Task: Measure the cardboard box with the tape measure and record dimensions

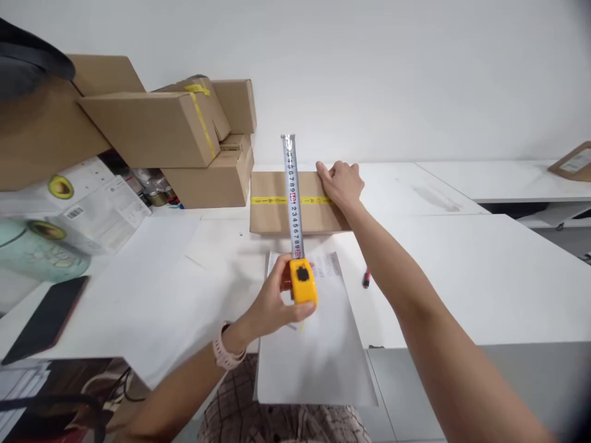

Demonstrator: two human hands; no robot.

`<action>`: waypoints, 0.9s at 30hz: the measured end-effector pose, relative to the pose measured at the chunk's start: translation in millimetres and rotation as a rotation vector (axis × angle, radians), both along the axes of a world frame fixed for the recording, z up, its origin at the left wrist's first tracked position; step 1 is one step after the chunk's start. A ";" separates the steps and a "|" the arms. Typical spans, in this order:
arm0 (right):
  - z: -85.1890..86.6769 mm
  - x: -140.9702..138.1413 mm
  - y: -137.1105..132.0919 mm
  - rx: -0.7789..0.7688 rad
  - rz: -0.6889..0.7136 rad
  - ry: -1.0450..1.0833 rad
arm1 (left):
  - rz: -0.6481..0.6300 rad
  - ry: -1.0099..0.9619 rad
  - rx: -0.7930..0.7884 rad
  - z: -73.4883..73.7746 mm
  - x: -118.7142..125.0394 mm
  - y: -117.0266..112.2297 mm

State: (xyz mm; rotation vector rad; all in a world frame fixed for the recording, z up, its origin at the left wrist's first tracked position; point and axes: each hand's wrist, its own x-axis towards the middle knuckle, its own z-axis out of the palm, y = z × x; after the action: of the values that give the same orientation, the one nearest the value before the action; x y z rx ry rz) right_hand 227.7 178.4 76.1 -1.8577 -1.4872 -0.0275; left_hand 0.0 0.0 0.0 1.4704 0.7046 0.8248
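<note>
"What are your hands holding?"

"My left hand (270, 301) wraps round a yellow tape measure (302, 286). Beyond that grip lies a cardboard box (316, 215), my right hand (345, 184) on its right end; whether it pinches, I can't tell."

"How far along?"

"Measuring seems underway: the blade (294, 215) is out over the box, not yet wound back. Any reading taken? I can't tell."
</note>
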 end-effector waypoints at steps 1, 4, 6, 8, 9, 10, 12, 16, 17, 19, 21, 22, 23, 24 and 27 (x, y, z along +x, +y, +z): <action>-2.0 -1.1 -6.9 0.015 -0.007 -0.008 | -0.033 0.046 0.029 -2.9 -10.0 -7.3; -11.7 -5.7 -34.6 0.089 -0.025 -0.023 | -0.150 0.206 0.088 -24.4 -32.3 -26.3; -22.6 -9.1 -56.1 0.150 -0.041 -0.028 | -0.180 0.282 0.095 -43.2 -38.7 -34.9; -38.0 -12.5 -77.3 0.209 -0.053 -0.033 | -0.186 0.299 0.089 -58.4 -40.2 -39.5; -47.2 -14.2 -86.9 0.233 -0.058 -0.036 | -0.184 0.294 0.090 -63.4 -40.0 -40.4; -57.2 -15.9 -95.5 0.251 -0.061 -0.040 | -0.184 0.288 0.095 -66.7 -39.6 -40.7; -77.6 -18.9 -108.5 0.255 -0.051 -0.054 | -0.184 0.285 0.104 -69.1 -38.9 -40.1; -104.7 -21.1 -112.8 0.200 -0.011 -0.076 | -0.186 0.291 0.099 -67.5 -39.1 -38.5; -106.1 -20.3 -110.1 0.184 -0.010 -0.078 | -0.182 0.293 0.097 -67.0 -39.4 -38.3; -101.7 -16.8 -103.7 0.156 -0.008 -0.058 | -0.175 0.294 0.099 -65.5 -39.6 -37.9; -89.0 -11.5 -100.6 0.145 0.016 0.059 | -0.178 0.303 0.109 -62.6 -39.3 -37.2; -80.6 -8.7 -101.7 0.156 0.039 0.168 | -0.184 0.319 0.120 -60.4 -38.9 -36.6; -71.4 -6.3 -104.8 0.180 0.072 0.299 | -0.193 0.345 0.137 -58.0 -38.4 -35.8; -62.1 -4.4 -109.9 0.218 0.110 0.437 | -0.204 0.377 0.160 -55.5 -37.8 -34.9; -39.9 -2.6 -132.3 0.331 0.276 0.660 | -0.239 0.474 0.240 -49.8 -36.1 -31.7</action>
State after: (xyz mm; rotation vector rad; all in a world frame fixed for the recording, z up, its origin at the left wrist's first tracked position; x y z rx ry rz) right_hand 225.1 46.1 36.2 -1.2153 -1.1641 0.4084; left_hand -36.1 -31.7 -49.8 1.9568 0.7750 0.3842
